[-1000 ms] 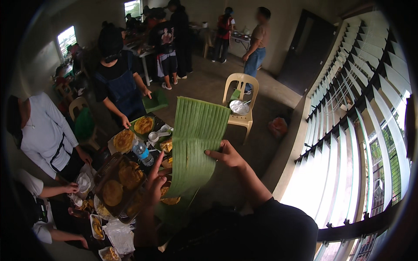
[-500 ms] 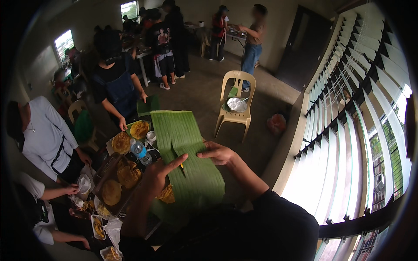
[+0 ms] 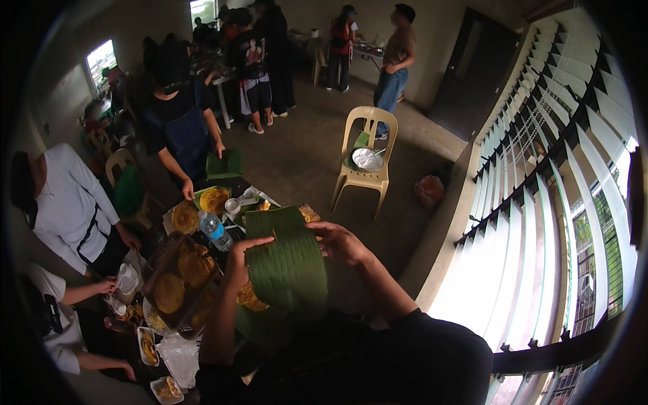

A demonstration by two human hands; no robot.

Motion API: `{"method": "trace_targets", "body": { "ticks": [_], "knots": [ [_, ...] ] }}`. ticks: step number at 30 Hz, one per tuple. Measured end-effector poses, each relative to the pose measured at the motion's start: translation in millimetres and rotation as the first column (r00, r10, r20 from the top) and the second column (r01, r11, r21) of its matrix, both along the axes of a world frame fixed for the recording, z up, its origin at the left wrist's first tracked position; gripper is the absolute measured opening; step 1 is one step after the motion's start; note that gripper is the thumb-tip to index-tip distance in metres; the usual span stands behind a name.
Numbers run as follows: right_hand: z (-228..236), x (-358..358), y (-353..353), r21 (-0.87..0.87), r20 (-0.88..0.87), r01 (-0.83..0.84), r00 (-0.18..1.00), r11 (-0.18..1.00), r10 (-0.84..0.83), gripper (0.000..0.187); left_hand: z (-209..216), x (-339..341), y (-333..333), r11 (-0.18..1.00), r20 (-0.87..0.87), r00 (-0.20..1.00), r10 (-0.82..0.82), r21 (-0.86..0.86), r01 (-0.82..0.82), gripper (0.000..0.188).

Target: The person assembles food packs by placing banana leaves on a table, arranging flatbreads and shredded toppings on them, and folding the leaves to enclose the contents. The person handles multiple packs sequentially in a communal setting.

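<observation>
"Grey concrete floor (image 3: 290,155) spreads behind the work in the head view, with bright glass louvres (image 3: 533,229) along the right. What's different now?"

"Mainly the broad, ribbed green leaf (image 3: 287,263). A second ago it stood tall, well above both hands; now its top edge sits just above them, and most of it slopes down toward the wearer's black shirt (image 3: 385,351)."

"Where is it exactly?"

"Held up in the air beside the dark tabletop (image 3: 152,372), partly covering a flat golden-brown pastry (image 3: 249,297)."

"And the fingers?"

"Clamped on the leaf, both sets. The left hand (image 3: 237,262) has its left edge, one finger stretched across the face; the right hand (image 3: 344,243) pinches near the upper right corner. What lies behind the leaf is hidden."

"What does the change mean for the handling?"

"I'd judge the grip now sits close to the upper end, leaving the lower end loose and unsupported."
</observation>
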State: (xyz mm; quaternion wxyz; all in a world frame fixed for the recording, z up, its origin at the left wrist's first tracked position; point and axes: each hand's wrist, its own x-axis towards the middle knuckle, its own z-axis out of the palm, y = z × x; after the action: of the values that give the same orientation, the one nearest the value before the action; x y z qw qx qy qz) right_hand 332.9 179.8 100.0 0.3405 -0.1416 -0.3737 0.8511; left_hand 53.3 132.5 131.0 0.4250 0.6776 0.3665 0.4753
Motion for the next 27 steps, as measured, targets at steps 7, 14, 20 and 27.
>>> {"method": "trace_targets", "body": {
  "ticks": [7, 14, 20, 27],
  "knots": [
    [-3, 9, -11, 0.537, 0.258, -0.069, 0.962, 0.841, -0.086, 0.051, -21, -1, 7, 0.992, -0.021, 0.997, -0.072, -0.107, 0.069, 0.033],
    [-14, 11, -15, 0.463, 0.315, 0.082, 0.916, 0.883, -0.25, 0.034, -34, 1, 8, 0.909, 0.222, 0.951, -0.217, -0.308, 0.28, 0.039],
    [-18, 5, -26, 0.343, 0.341, 0.174, 0.892, 0.923, -0.295, 0.03, -69, 6, 7, 0.848, 0.401, 0.888, -0.224, -0.369, 0.38, 0.048],
    [-38, 12, -32, 0.403, 0.442, 0.13, 0.839, 0.906, -0.318, 0.034, -96, 11, -3, 0.716, 0.511, 0.855, -0.088, -0.564, 0.41, 0.041]
  ]
}}
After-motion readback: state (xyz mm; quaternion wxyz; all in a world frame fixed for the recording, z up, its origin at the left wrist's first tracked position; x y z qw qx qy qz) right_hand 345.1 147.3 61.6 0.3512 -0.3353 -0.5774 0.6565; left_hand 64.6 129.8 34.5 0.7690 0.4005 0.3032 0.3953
